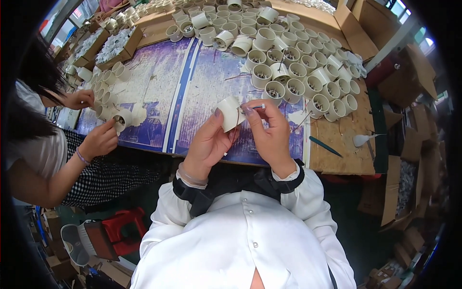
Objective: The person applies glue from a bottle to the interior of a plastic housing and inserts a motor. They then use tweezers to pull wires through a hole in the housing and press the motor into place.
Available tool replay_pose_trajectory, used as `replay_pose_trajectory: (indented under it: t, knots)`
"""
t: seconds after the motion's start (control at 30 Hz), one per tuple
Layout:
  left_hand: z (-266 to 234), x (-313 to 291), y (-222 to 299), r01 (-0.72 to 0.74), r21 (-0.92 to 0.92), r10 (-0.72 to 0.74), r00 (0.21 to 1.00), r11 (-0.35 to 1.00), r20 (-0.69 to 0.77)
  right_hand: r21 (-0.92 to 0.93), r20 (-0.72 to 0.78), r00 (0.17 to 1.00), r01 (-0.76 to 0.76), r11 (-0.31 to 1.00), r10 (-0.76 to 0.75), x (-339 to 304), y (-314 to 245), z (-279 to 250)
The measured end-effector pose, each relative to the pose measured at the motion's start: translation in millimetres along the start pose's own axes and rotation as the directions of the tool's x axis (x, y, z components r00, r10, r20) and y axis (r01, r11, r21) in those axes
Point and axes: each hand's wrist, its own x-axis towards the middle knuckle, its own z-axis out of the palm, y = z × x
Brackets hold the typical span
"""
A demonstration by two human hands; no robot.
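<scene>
Cream-white cup (pixel 229 111), one: tilted, held between the two hands above the purple-topped table (pixel 202 82). Left hand (pixel 210 142): curled around the cup, thumb on its wall. Right hand (pixel 268 131): fingertips pinching a small connector (pixel 260 106) beside the cup; exact contact unclear. Step in hand, apparently: wire handling at the cup. Next move, as judged: calls for steady left hold, fine right pinch.
</scene>
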Motion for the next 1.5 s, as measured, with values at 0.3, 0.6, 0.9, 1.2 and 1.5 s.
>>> replay_pose_trajectory:
  t: [0.3, 0.6, 0.9, 1.2, 1.5]
  knots:
    - [-1, -5, 3, -0.068, 0.112, 0.061, 0.996, 0.991, 0.062, 0.17, 0.06, 0.992, 0.097, 0.981, -0.108, -7, 15, -6]
    - [1, -9, 6, -0.12, 0.25, 0.103, 0.991, 0.961, 0.082, -0.133, 0.279, 0.882, 0.428, 0.894, -0.381, 3, -8, -26]
    - [7, -11, 4, -0.107, 0.291, 0.082, 0.992, 0.951, 0.095, -0.094, 0.092, 0.95, 0.308, 0.947, -0.3, -10, 6, -14]
    - [0, -8, 5, -0.114, 0.329, 0.093, 0.992, 0.938, 0.08, 0.133, 0.008, 1.0, 0.028, 0.991, -0.03, -17, 9, -2]
    - [-6, -5, -6, -0.054, 0.043, 0.046, 0.985, 0.998, 0.164, -0.414, 0.1, 0.879, 0.463, 0.784, -0.467, -28, 12, -6]
